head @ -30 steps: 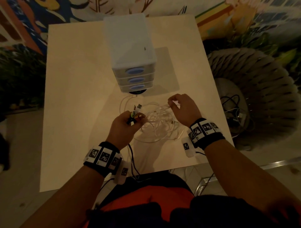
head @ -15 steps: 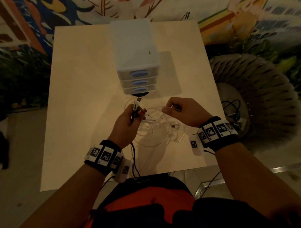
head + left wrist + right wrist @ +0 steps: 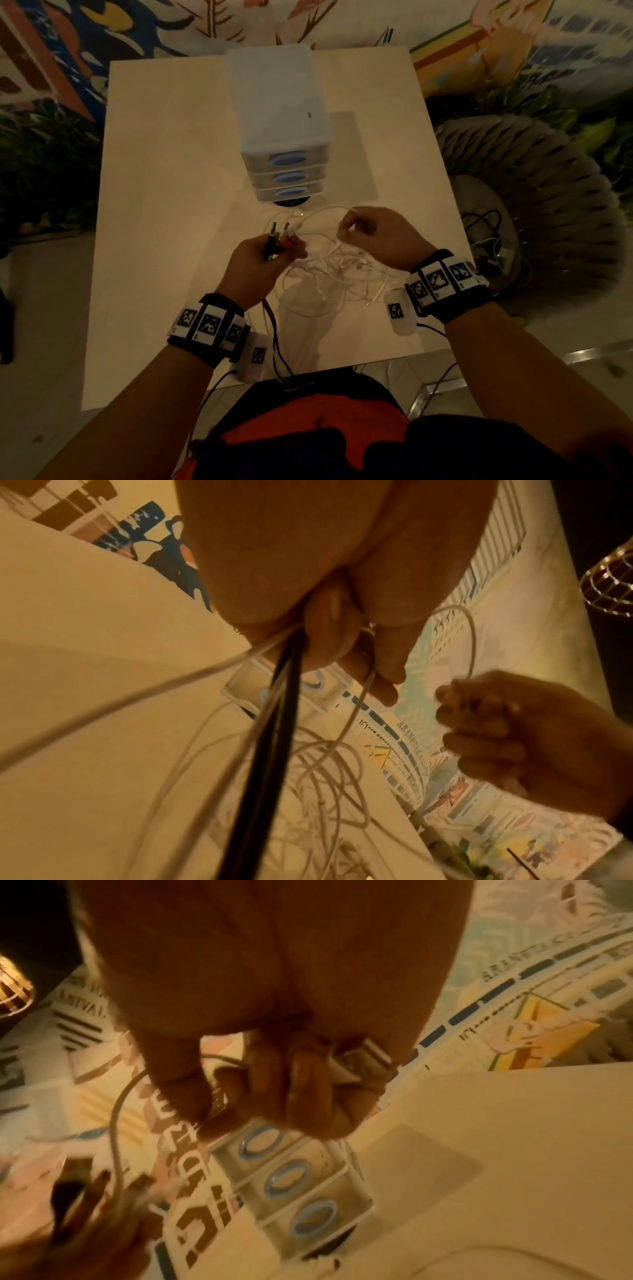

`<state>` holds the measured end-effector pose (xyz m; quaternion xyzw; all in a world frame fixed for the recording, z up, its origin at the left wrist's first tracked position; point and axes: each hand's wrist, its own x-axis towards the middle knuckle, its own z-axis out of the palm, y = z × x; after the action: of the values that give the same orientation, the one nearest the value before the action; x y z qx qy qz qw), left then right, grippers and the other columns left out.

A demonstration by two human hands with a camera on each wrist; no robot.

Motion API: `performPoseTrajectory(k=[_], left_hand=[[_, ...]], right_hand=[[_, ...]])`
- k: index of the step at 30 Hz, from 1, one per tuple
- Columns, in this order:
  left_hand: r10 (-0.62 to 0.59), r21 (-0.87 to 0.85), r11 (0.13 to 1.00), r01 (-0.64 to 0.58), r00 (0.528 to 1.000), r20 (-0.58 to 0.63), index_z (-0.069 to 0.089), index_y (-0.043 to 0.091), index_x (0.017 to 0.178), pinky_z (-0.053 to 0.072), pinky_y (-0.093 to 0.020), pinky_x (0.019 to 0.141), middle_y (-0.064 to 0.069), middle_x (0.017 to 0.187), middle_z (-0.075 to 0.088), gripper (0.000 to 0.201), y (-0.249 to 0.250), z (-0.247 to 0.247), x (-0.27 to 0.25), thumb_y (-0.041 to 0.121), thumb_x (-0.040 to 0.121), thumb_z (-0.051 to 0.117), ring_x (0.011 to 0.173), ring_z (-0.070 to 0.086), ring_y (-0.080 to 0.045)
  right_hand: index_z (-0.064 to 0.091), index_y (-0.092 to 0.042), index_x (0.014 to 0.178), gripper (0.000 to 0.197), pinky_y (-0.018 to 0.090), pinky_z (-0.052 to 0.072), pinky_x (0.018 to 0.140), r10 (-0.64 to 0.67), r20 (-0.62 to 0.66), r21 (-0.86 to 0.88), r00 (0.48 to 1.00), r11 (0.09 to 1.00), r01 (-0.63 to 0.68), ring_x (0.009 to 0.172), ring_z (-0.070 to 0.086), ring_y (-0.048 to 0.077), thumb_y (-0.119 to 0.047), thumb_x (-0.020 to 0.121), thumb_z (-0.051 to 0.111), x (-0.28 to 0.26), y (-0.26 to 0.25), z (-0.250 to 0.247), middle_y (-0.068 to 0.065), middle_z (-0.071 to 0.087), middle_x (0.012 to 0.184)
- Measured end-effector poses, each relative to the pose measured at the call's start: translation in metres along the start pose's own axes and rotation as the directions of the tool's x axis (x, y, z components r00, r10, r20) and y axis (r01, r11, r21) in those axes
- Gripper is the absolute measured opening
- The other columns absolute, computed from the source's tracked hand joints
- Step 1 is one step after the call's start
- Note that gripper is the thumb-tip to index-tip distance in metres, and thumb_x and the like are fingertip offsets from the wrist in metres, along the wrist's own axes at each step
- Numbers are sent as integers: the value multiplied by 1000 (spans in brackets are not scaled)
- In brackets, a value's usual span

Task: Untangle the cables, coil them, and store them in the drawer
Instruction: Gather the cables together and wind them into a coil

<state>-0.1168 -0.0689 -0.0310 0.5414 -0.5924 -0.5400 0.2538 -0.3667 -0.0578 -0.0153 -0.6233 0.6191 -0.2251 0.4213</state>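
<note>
A tangle of thin white cables (image 3: 329, 274) lies on the pale table (image 3: 164, 212) between my hands. My left hand (image 3: 263, 253) grips a bundle of cable ends, black, orange and white plugs (image 3: 282, 236) sticking up from the fist; black cables (image 3: 270, 750) hang down from it over the table's near edge. My right hand (image 3: 373, 236) pinches a white cable (image 3: 118, 1112) that arcs over to the left hand, and a white plug (image 3: 356, 1061) sits in its curled fingers. The white three-drawer unit (image 3: 281, 137) stands just behind, all its drawers (image 3: 284, 1177) closed.
A round woven basket chair (image 3: 534, 205) with loose dark cables (image 3: 486, 222) on its seat stands right of the table. A painted mural wall runs behind. Bare tabletop stretches to the left of the drawer unit.
Both hands have lifted and moved toward the drawer unit. The right hand has pulled its white cable up into an arc, away from the pile.
</note>
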Motion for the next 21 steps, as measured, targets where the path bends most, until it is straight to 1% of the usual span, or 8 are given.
performPoseTrajectory(k=[2,4,10,14,16,17,19,21], left_hand=[[-14,-106,994,11,1000,-21,78,14,95,46,-4,81,13,92,78,8,7,1,-1,11,93,70,92,70,4],[-11,-176,984,4,999,-36,78,7,95,49,-8,80,7,94,78,8,14,2,-1,7,91,71,93,72,-1],[-1,-196,980,-11,998,-63,79,8,95,49,-8,80,10,91,79,9,18,-1,0,6,86,76,92,72,-1],[-37,-260,966,13,996,-87,76,10,93,51,-11,70,7,89,78,11,23,-7,-4,3,92,68,75,69,4],[-56,-332,943,24,995,-86,73,3,99,53,-29,69,-9,99,75,11,30,-7,-7,0,95,63,58,61,8],[-63,-370,929,30,995,-79,71,-1,102,48,-45,79,-17,103,73,12,34,-6,-9,-1,95,61,54,59,8],[-69,-415,909,35,995,-68,68,-4,105,32,-52,90,-22,104,71,13,40,-6,-11,-1,96,60,53,58,7],[-74,-426,904,35,994,-75,68,-6,107,36,-52,88,-19,102,72,14,45,-5,-11,-1,96,59,51,58,7]], right_hand=[[69,-31,111,25,10,40,65,44,194,-88,980,996,-27,67,59,-9,-39,87,76,-1,1,14,-12,70,82],[66,-37,119,40,11,40,72,93,256,-87,962,994,-73,76,59,-15,-49,82,78,0,5,34,-15,73,92],[77,-34,103,16,23,45,80,32,29,-5,999,999,-32,88,63,6,-41,88,74,9,11,58,-10,68,95],[70,-45,105,26,18,46,70,-45,-3,-1,999,999,45,68,54,2,-40,82,80,11,8,44,-9,62,98],[66,-42,101,27,19,43,66,-49,17,-33,999,998,49,65,53,-1,-41,79,82,11,6,41,-13,63,96],[64,-40,99,28,19,42,65,-42,25,-46,999,998,43,64,54,-2,-43,78,82,11,5,41,-14,65,95],[62,-37,95,30,15,40,64,-29,60,-49,998,998,32,65,56,-4,-47,76,83,7,3,44,-16,69,93],[67,-38,97,30,12,40,64,-28,76,-52,997,998,32,68,57,-5,-51,75,83,5,-1,51,-17,70,93]])
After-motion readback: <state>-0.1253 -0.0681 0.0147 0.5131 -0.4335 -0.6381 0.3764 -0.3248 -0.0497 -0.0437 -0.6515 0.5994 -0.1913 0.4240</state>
